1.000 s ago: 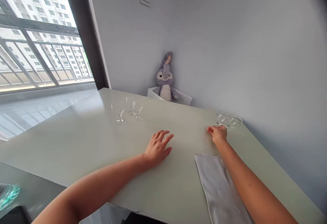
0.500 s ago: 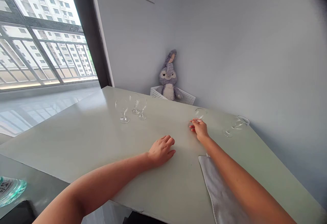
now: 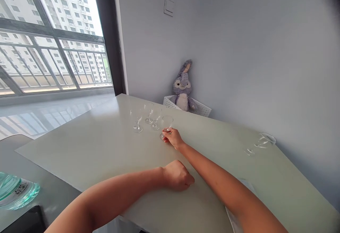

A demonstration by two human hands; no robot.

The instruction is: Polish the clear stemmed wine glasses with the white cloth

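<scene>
My right hand is closed around the stem of a clear stemmed glass, which stands upright with its base close to the table. Just left of it, three similar glasses stand grouped on the pale table. My left hand rests nearer to me on the tabletop, curled into a fist with nothing visible in it. Far to the right, another stemmed glass lies on its side near the wall. A grey cloth is mostly hidden beneath my right forearm.
A plush toy sits in a white perforated basket behind the table's far edge. At the left, a teal-tinted clear bottle and a black object lie on a lower grey surface. Walls bound the back and right.
My right hand has carried the glass left to beside the three standing glasses. My left hand's fingers have curled from loosely spread into a fist. The camera view has shifted left.
</scene>
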